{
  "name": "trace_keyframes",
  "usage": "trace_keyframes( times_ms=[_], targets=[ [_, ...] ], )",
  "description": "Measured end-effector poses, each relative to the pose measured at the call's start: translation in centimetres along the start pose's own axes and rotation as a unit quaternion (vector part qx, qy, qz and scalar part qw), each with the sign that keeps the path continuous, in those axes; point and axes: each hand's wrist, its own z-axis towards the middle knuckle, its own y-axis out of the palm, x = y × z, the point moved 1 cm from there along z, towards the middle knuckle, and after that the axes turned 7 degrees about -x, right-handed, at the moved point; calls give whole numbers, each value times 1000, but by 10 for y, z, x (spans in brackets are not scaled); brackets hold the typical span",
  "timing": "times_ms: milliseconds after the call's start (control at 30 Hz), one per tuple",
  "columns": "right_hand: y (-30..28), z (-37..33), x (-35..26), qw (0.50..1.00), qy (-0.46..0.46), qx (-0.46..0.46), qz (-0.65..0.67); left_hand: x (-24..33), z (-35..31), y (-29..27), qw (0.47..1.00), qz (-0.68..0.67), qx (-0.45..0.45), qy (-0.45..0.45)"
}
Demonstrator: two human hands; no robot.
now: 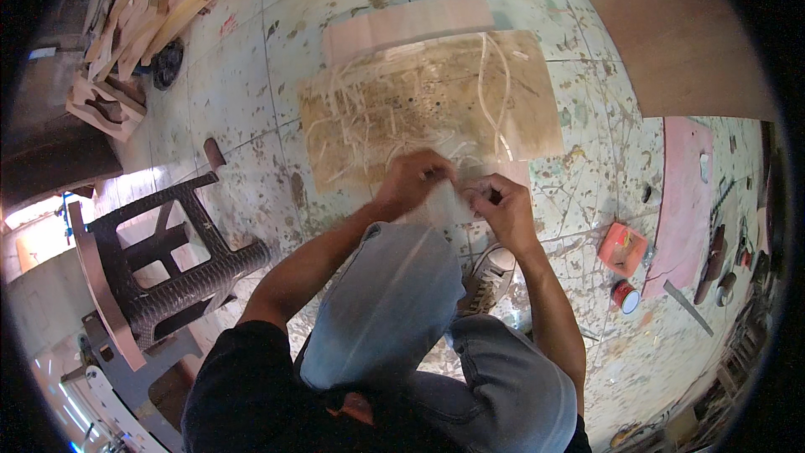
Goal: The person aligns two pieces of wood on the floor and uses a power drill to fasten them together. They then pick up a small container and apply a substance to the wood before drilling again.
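Observation:
My left hand [412,182] and my right hand [506,211] are close together above the near edge of a stained wooden board [402,109]. Both have their fingers curled into a pinch, and motion blurs the fingertips. Whatever is between them is too small or smeared to make out. A long, pale, thin strip [484,88] lies in a narrow loop on the board's right part. More thin pale strips [352,109] are scattered on its left and near parts. Beyond the board's far edge rests a flat pinkish plank [411,25].
A dark plastic stool [184,260] lies tipped at left. Timber pieces [159,8] are piled far left. To the right are a red tray [623,249], a small can [625,295], a pink panel [681,193], a saw blade [688,308] and a large brown sheet [688,33].

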Motion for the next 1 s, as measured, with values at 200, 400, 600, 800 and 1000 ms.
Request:
trace_keyframes(
  times_ms=[200, 400, 600, 800, 1000],
  targets=[
    [-18, 6, -4, 995, 25, 46, 79, -25, 30, -57, 973, 9, 218, -78],
    [-33, -10, 8, 992, 64, 83, 73, -26, 55, -42, 978, 86, 184, -50],
    [-39, -26, 18, 984, 79, 119, 102, -43, 65, -40, 980, 124, 156, 18],
    [-44, -32, 22, 982, 80, 135, 105, -43, 59, -40, 961, 234, 115, 96],
    [-43, -30, 10, 985, 75, 116, 107, -40, 60, -37, 970, 168, 153, 87]
  ],
)
